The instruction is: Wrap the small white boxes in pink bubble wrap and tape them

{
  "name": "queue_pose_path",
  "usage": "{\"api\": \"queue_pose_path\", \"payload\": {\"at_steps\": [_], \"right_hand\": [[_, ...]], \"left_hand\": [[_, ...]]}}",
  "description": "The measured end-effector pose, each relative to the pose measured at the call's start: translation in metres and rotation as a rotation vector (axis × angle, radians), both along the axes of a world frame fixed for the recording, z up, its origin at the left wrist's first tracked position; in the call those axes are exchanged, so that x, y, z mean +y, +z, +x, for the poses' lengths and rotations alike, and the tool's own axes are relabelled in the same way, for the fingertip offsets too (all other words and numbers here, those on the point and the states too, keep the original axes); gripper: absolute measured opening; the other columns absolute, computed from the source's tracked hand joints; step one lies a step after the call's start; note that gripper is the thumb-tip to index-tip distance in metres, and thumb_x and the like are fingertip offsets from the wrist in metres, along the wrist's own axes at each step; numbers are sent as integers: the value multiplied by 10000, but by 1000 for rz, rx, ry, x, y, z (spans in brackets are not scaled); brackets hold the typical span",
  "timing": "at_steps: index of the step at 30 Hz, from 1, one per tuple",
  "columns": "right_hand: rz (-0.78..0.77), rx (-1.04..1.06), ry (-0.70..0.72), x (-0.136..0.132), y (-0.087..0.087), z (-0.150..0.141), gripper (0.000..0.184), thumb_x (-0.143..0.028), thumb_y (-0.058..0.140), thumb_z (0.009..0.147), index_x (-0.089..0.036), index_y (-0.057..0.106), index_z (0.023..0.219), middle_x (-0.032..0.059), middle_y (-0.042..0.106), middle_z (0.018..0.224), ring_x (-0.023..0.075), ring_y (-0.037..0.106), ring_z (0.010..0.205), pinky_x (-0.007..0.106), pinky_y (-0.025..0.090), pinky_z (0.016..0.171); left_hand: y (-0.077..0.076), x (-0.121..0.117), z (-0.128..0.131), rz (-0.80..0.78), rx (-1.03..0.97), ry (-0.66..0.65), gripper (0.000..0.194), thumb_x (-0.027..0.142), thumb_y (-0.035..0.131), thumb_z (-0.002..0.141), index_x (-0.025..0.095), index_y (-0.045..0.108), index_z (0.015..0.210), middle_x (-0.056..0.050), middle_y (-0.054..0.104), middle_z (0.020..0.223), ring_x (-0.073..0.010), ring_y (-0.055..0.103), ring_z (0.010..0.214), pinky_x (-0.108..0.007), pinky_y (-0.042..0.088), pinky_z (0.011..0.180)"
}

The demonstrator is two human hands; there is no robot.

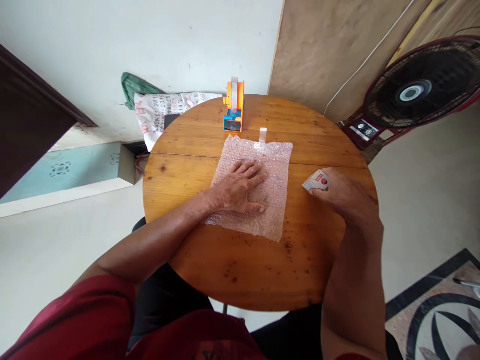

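A sheet of bubble wrap [275,200] lies flat on the round wooden table [240,280]. My left hand [240,190] rests on it palm down, fingers spread. A strip of clear tape [263,134] sticks out past the wrap's far edge onto the tabletop. To the right of the wrap, my right hand [343,195] grips a small light-coloured printed box [317,181] with red marks, close to the table. Part of the box is hidden in the fingers, and its contents cannot be made out.
An orange and blue tape dispenser [234,107] with a roll stands at the table's far edge. A printed white sack [161,112] is behind the table at the left. A large fan [416,95] stands at the right. The wall [150,40] is close behind.
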State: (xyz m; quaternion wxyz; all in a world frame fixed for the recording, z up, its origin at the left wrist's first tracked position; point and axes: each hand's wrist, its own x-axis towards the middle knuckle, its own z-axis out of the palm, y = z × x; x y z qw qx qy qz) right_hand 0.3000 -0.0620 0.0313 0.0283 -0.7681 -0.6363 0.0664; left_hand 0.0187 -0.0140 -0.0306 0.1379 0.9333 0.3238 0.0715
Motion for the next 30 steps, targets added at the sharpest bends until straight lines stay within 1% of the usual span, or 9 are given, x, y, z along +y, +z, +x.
{"api": "queue_pose_path", "payload": {"at_steps": [3,7,9,12,14,17,21,24,30], "right_hand": [[187,160,-75,1,4,-7,309,-395,729,711,-233,682,970,53,694,767,273,634,708,412,480,673],[519,818,23,-5,10,-27,393,-363,739,766,-256,673,1138,38,749,1040,240,696,918,405,550,822],[512,1064,155,-12,11,-43,419,-325,748,764,-271,660,1170,20,750,1069,229,701,951,391,570,832],[268,1217,328,-22,8,-71,493,-301,769,763,-290,629,1236,25,733,1155,235,705,981,385,584,840],[10,1232,446,-25,1,-88,542,-315,770,787,-295,602,1301,42,700,1256,259,689,1074,397,572,893],[-133,1201,510,-18,-12,-100,532,-340,752,818,-277,591,1321,49,676,1301,276,650,1169,420,532,980],[-56,1222,363,0,-25,-92,432,-347,698,843,-237,609,1252,47,711,1208,259,659,1123,422,516,994],[6,1160,270,8,-28,-84,406,-360,687,829,-225,618,1205,52,725,1166,259,668,1088,424,525,970],[89,877,310,8,-38,-88,532,-362,696,795,-238,572,1297,60,724,1184,264,688,1040,453,545,936]], "left_hand": [[-2,0,0,9,-3,-4,985,723,625,806,118,394,1548,-215,293,1647,-416,224,1535,-583,120,1249],[-4,1,0,53,-42,-10,962,729,621,801,123,432,1524,-213,335,1628,-412,250,1525,-582,131,1248],[-5,0,1,69,-58,-6,957,730,619,801,120,440,1516,-221,347,1618,-418,266,1515,-589,146,1244],[-9,0,2,79,-73,8,933,689,638,803,128,426,1518,-220,377,1599,-419,283,1505,-595,170,1240],[-13,0,3,69,-71,17,910,625,683,787,136,426,1510,-212,388,1594,-409,285,1509,-589,166,1247],[-14,3,3,11,-79,24,899,554,732,753,144,430,1494,-203,365,1611,-399,259,1527,-581,128,1265],[-1,14,-8,-150,-174,-12,1021,508,757,714,171,307,1566,-180,333,1634,-378,236,1544,-566,141,1274],[10,25,-21,-331,-257,-42,969,349,663,784,233,178,1615,-117,295,1667,-312,306,1531,-499,301,1240],[8,30,-23,-473,-514,46,729,174,468,887,225,270,1587,-88,450,1589,-243,418,1478,-455,386,1207]]}}
